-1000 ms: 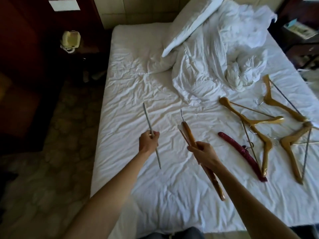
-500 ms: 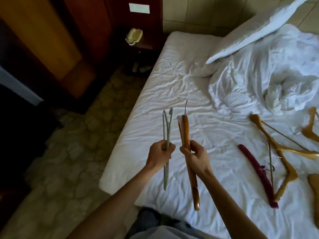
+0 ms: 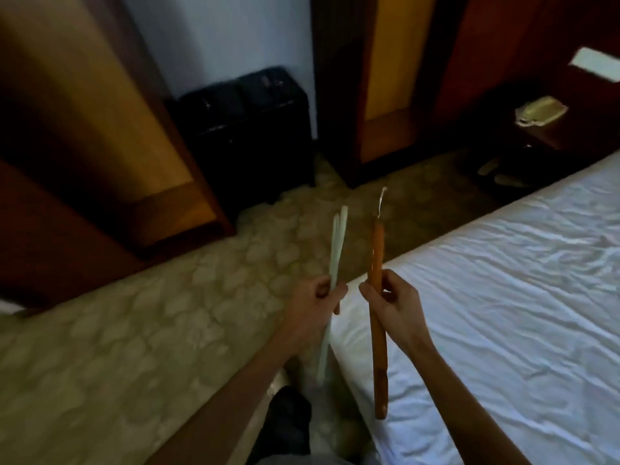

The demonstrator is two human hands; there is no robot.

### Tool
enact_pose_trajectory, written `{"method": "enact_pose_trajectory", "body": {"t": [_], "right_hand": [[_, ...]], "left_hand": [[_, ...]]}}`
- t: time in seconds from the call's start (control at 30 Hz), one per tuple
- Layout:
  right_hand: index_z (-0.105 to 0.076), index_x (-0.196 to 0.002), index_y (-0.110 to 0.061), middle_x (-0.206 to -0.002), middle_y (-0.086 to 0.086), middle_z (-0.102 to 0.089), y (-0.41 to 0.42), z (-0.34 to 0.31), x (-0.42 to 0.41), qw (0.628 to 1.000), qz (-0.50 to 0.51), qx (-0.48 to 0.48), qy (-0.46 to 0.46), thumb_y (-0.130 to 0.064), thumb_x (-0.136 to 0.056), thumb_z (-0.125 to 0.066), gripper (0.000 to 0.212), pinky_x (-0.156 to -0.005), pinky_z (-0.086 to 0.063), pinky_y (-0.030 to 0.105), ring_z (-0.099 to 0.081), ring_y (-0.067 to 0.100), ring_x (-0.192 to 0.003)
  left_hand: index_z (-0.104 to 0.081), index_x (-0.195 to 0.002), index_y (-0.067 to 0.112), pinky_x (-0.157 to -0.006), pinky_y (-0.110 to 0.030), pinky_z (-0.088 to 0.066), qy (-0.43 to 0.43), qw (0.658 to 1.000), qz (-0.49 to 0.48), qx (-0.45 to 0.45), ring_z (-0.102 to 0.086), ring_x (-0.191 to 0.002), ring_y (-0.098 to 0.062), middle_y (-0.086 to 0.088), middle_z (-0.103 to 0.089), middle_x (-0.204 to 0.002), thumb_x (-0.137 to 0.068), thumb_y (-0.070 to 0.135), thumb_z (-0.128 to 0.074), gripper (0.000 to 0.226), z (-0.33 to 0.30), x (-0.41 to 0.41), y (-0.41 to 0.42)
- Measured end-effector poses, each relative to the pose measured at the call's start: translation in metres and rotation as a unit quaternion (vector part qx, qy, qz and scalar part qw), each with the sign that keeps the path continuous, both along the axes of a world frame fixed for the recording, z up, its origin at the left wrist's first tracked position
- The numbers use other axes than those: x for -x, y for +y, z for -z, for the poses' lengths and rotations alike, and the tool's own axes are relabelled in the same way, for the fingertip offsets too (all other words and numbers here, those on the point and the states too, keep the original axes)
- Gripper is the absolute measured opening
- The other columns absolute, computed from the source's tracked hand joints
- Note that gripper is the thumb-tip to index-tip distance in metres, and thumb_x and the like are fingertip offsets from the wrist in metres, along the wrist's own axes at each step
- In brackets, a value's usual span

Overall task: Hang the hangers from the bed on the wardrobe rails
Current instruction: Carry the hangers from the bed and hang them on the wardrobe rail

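My left hand (image 3: 315, 303) is closed around a thin pale green hanger (image 3: 337, 250), seen edge-on and upright. My right hand (image 3: 394, 302) grips a wooden hanger (image 3: 376, 253) with a metal hook at its top, also edge-on and upright. Both hangers are held over the floor beside the corner of the bed (image 3: 503, 313), which fills the right side with its white sheet. An open wardrobe (image 3: 100, 129) with dark wooden doors stands on the left; no rail shows. The other hangers on the bed are out of frame.
A black suitcase (image 3: 248, 129) stands against the wall between the wardrobe and a second wooden door panel (image 3: 385, 78). A nightstand with a pale telephone (image 3: 540, 110) sits at the far right. Patterned carpet (image 3: 134, 330) covers the floor. My dark shoe (image 3: 288, 421) shows below.
The view has swung left from the bed toward the wardrobe and suitcase. Both hands still hold their hangers and have stayed close together. The remaining hangers and the pillows have left the frame.
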State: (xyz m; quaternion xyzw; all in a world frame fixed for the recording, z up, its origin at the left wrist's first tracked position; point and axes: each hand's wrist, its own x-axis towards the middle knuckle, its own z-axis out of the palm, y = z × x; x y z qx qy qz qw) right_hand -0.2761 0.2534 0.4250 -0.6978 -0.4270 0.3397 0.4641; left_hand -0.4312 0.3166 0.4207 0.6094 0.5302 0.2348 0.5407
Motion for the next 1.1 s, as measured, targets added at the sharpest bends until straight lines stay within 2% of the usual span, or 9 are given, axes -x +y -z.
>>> {"method": "enact_pose_trajectory", "body": {"t": [0.1, 0.2, 0.37, 0.47, 0.6, 0.77, 0.87, 1.0, 1.1], "right_hand": [[-0.065, -0.085, -0.024, -0.07, -0.011, -0.068, 0.048, 0.0, 0.06, 0.997, -0.079, -0.002, 0.007, -0.035, -0.091, -0.072, 0.014, -0.057, -0.053, 0.015, -0.066, 0.006, -0.064], [-0.066, -0.091, -0.02, -0.079, 0.005, -0.07, 0.098, 0.001, 0.127, 0.988, -0.155, 0.022, -0.008, -0.039, -0.09, -0.071, 0.019, -0.065, -0.062, 0.031, -0.07, 0.022, -0.071], [-0.067, -0.094, -0.028, -0.082, 0.009, -0.071, 0.178, -0.005, 0.249, 0.971, -0.236, 0.035, -0.008, -0.047, -0.087, -0.069, 0.021, -0.069, -0.061, 0.048, -0.07, 0.028, -0.073], [-0.066, -0.092, -0.029, -0.075, 0.009, -0.067, 0.222, -0.01, 0.315, 0.964, -0.262, 0.03, -0.017, -0.052, -0.084, -0.067, 0.025, -0.06, -0.057, 0.041, -0.063, 0.017, -0.06], [-0.066, -0.091, -0.028, -0.071, 0.001, -0.063, 0.279, -0.022, 0.385, 0.956, -0.291, 0.023, -0.019, -0.051, -0.085, -0.068, 0.024, -0.052, -0.05, 0.019, -0.056, 0.005, -0.054], [-0.065, -0.09, -0.034, -0.068, -0.004, -0.064, 0.354, -0.034, 0.446, 0.951, -0.308, 0.009, -0.021, -0.06, -0.082, -0.066, 0.027, -0.049, -0.048, 0.013, -0.057, 0.001, -0.053], [-0.065, -0.094, -0.037, -0.077, -0.014, -0.07, 0.401, -0.031, 0.469, 0.95, -0.31, 0.009, -0.02, -0.07, -0.074, -0.06, 0.039, -0.051, -0.052, 0.012, -0.067, 0.006, -0.063], [-0.065, -0.092, -0.053, -0.088, -0.012, -0.07, 0.48, -0.024, 0.498, 0.951, -0.308, 0.006, -0.013, -0.064, -0.075, -0.063, 0.02, -0.056, -0.051, 0.008, -0.068, 0.002, -0.073], [-0.071, -0.092, -0.042, -0.089, -0.017, -0.072, 0.556, -0.026, 0.522, 0.949, -0.314, 0.003, 0.012, -0.052, -0.083, -0.07, 0.013, -0.06, -0.045, 0.001, -0.066, -0.007, -0.078]], "left_hand": [[-0.066, -0.071, 0.023, -0.051, -0.008, -0.044, -0.015, 0.997, -0.067, -0.016, -0.058, -0.048, 0.003, 0.013, -0.062, -0.054, -0.099, 0.031, -0.062, 0.03, -0.004, 0.074, 0.021], [-0.068, -0.073, 0.017, -0.049, -0.012, -0.044, -0.009, 0.991, -0.129, -0.028, -0.056, -0.048, 0.0, 0.009, -0.063, -0.055, -0.099, 0.032, -0.062, 0.03, 0.0, 0.153, 0.046], [-0.07, -0.071, 0.02, -0.047, -0.014, -0.042, -0.032, 0.973, -0.227, -0.03, -0.055, -0.046, 0.0, 0.007, -0.064, -0.055, -0.096, 0.031, -0.065, 0.028, 0.007, 0.273, 0.096], [-0.07, -0.073, 0.019, -0.048, -0.015, -0.041, -0.046, 0.967, -0.246, -0.048, -0.053, -0.047, 0.0, 0.007, -0.062, -0.054, -0.096, 0.027, -0.065, 0.025, 0.0, 0.333, 0.136], [-0.07, -0.072, 0.023, -0.051, -0.015, -0.043, -0.066, 0.96, -0.265, -0.067, -0.054, -0.05, 0.0, 0.008, -0.062, -0.055, -0.097, 0.03, -0.064, 0.026, -0.015, 0.397, 0.188], [-0.069, -0.071, 0.015, -0.052, -0.027, -0.045, -0.061, 0.955, -0.275, -0.094, -0.052, -0.051, -0.01, -0.012, -0.064, -0.061, -0.095, 0.045, -0.062, 0.039, -0.024, 0.456, 0.26], [-0.068, -0.073, 0.015, -0.054, -0.029, -0.047, -0.075, 0.951, -0.281, -0.102, -0.055, -0.054, -0.014, -0.012, -0.065, -0.064, -0.096, 0.042, -0.062, 0.036, -0.029, 0.483, 0.311], [-0.069, -0.077, 0.01, -0.055, -0.026, -0.047, -0.079, 0.951, -0.268, -0.133, -0.057, -0.055, -0.012, -0.008, -0.065, -0.062, -0.096, 0.039, -0.063, 0.035, -0.031, 0.515, 0.394], [-0.068, -0.078, 0.008, -0.054, -0.023, -0.048, -0.083, 0.946, -0.275, -0.15, -0.059, -0.054, -0.01, 0.0, -0.065, -0.06, -0.096, 0.037, -0.064, 0.034, -0.04, 0.544, 0.466]]}}
